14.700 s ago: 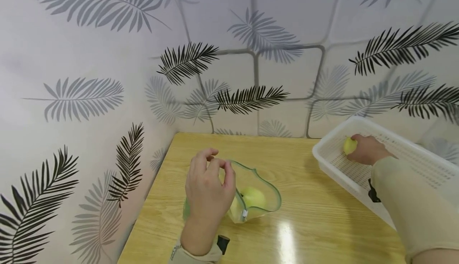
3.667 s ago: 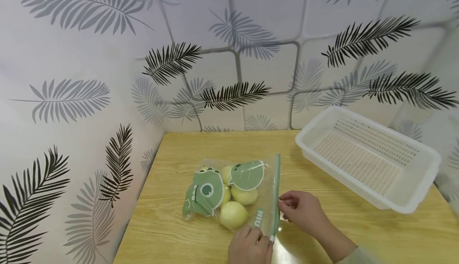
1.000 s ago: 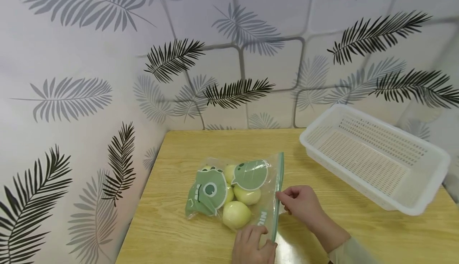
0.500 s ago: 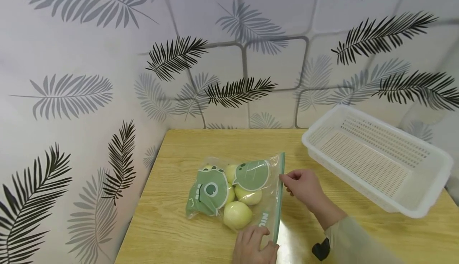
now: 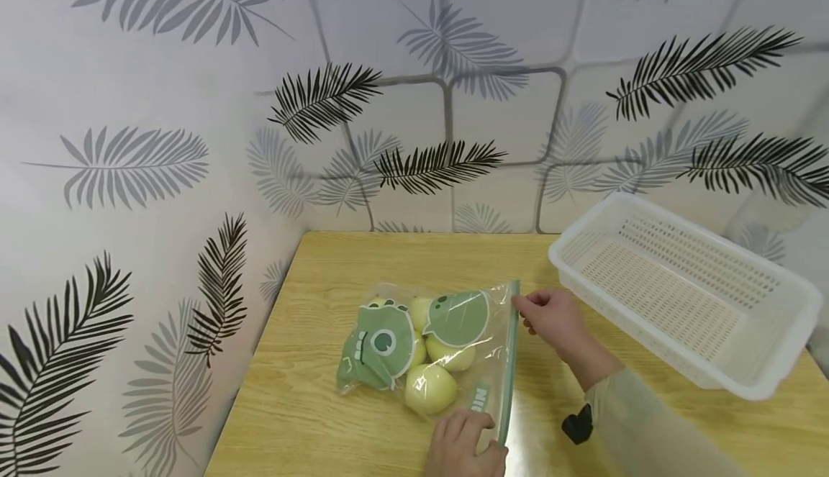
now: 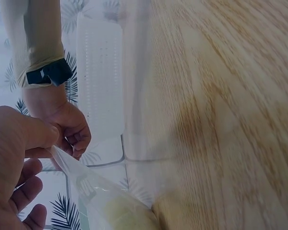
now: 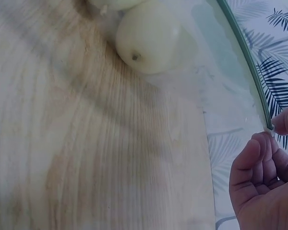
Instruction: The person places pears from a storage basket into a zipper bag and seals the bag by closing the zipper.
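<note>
A clear zip bag with green cartoon prints lies on its side, holding several pale yellow-green round fruits. Its green zip strip runs along the right edge. At the strip's far end, my right hand pinches the small slider between thumb and curled fingers. My left hand grips the bag's near corner; in the left wrist view, thumb and forefinger pinch the plastic while the other fingers curl loosely. One fruit shows its stem end through the plastic in the right wrist view.
A white perforated plastic basket stands at the back right of the wooden table, beyond my right forearm. A leaf-patterned wall borders the table at the back and left.
My right hand has slid along the zip strip from its middle to the far end. Much earlier the bag's mouth gaped open and that hand gripped a fruit in the basket.
</note>
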`<act>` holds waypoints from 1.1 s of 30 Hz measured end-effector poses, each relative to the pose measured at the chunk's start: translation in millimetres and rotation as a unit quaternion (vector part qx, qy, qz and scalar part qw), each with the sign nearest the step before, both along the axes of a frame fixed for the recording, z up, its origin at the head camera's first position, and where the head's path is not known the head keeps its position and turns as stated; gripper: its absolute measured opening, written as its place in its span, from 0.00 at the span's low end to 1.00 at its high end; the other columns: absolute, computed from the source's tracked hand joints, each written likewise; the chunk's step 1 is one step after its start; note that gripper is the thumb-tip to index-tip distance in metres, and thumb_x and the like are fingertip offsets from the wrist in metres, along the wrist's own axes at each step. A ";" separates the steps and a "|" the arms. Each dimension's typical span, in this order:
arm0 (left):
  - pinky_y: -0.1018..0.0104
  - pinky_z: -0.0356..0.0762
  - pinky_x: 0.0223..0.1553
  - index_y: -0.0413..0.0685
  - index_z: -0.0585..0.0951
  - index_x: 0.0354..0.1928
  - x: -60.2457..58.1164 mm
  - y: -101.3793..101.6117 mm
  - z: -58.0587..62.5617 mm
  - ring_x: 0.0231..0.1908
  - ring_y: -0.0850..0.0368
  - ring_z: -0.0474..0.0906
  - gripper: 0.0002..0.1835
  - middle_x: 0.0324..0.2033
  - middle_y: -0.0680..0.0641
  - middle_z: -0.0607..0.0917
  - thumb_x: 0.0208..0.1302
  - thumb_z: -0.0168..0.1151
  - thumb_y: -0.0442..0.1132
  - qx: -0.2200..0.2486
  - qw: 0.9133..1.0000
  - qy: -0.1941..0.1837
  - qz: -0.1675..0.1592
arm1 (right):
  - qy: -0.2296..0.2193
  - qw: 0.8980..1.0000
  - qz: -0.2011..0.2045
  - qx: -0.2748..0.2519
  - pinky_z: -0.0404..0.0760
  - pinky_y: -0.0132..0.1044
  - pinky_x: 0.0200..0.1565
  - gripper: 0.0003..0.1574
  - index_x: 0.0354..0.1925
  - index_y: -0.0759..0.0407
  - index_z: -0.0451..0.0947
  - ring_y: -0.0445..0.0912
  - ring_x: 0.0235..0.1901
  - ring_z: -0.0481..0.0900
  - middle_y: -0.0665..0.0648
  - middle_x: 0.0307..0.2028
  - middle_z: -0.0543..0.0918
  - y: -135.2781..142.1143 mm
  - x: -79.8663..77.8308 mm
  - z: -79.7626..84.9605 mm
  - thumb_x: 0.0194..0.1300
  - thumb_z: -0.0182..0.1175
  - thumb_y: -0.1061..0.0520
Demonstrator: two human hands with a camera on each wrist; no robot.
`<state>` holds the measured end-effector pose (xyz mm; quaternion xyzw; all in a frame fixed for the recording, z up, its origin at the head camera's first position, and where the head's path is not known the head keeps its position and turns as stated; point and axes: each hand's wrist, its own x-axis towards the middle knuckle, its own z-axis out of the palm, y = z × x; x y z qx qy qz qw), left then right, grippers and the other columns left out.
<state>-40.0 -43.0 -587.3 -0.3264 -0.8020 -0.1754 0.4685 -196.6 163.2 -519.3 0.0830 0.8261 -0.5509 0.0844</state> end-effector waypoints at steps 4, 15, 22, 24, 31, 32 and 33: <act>0.70 0.71 0.38 0.64 0.82 0.16 1.5 -0.9 0.7 0.37 0.60 0.79 0.08 0.37 0.57 0.83 0.49 0.69 0.46 -0.001 1.000 -0.012 -0.003 | 0.005 1.000 -0.004 0.008 0.86 0.38 0.36 0.21 0.39 0.66 0.84 0.46 0.30 0.81 0.61 0.32 0.86 2.1 -9.6 1.0 0.71 0.64 0.47; 0.70 0.71 0.40 0.64 0.84 0.18 1.2 -3.3 -3.5 0.39 0.61 0.78 0.06 0.38 0.58 0.83 0.48 0.71 0.47 -0.015 0.999 -0.029 -0.016 | -0.002 1.000 0.001 0.015 0.86 0.35 0.36 0.21 0.42 0.68 0.83 0.50 0.33 0.84 0.59 0.32 0.85 4.0 -29.1 1.7 0.72 0.62 0.48; 0.70 0.70 0.39 0.64 0.83 0.17 -0.4 -1.0 -6.1 0.38 0.60 0.78 0.08 0.38 0.58 0.83 0.50 0.69 0.47 -0.011 1.000 -0.019 -0.015 | -0.020 1.000 -0.008 0.003 0.87 0.38 0.39 0.23 0.45 0.67 0.81 0.48 0.33 0.83 0.60 0.37 0.84 0.9 -27.0 0.9 0.73 0.62 0.46; 0.71 0.70 0.38 0.64 0.83 0.17 -1.1 -0.8 -6.7 0.37 0.60 0.78 0.08 0.37 0.58 0.83 0.51 0.68 0.47 -0.008 1.000 -0.013 -0.018 | -0.026 1.000 -0.006 -0.004 0.87 0.40 0.40 0.23 0.45 0.66 0.81 0.47 0.33 0.82 0.59 0.38 0.83 -0.5 -23.2 -1.0 0.73 0.63 0.46; 0.71 0.69 0.37 0.64 0.84 0.17 0.8 -0.2 -2.8 0.36 0.61 0.77 0.08 0.37 0.58 0.83 0.51 0.68 0.47 -0.014 0.999 -0.027 -0.013 | -0.026 0.999 0.036 -0.006 0.88 0.42 0.37 0.20 0.38 0.67 0.83 0.45 0.27 0.81 0.54 0.28 0.83 -6.7 3.2 -12.9 0.71 0.66 0.48; 0.71 0.70 0.38 0.63 0.84 0.17 1.8 0.1 -1.6 0.37 0.61 0.77 0.08 0.37 0.58 0.83 0.52 0.68 0.47 -0.017 0.999 -0.033 -0.009 | -0.026 0.999 0.046 -0.010 0.88 0.42 0.35 0.20 0.39 0.67 0.84 0.45 0.27 0.82 0.54 0.28 0.84 -7.4 8.3 -14.5 0.71 0.65 0.49; 0.70 0.70 0.38 0.63 0.84 0.18 2.6 0.3 -0.4 0.37 0.61 0.77 0.09 0.37 0.58 0.83 0.54 0.67 0.48 -0.021 0.999 -0.039 -0.005 | -0.029 0.998 0.055 -0.014 0.87 0.42 0.34 0.20 0.39 0.67 0.84 0.45 0.26 0.83 0.54 0.27 0.85 -8.2 13.8 -15.9 0.70 0.66 0.49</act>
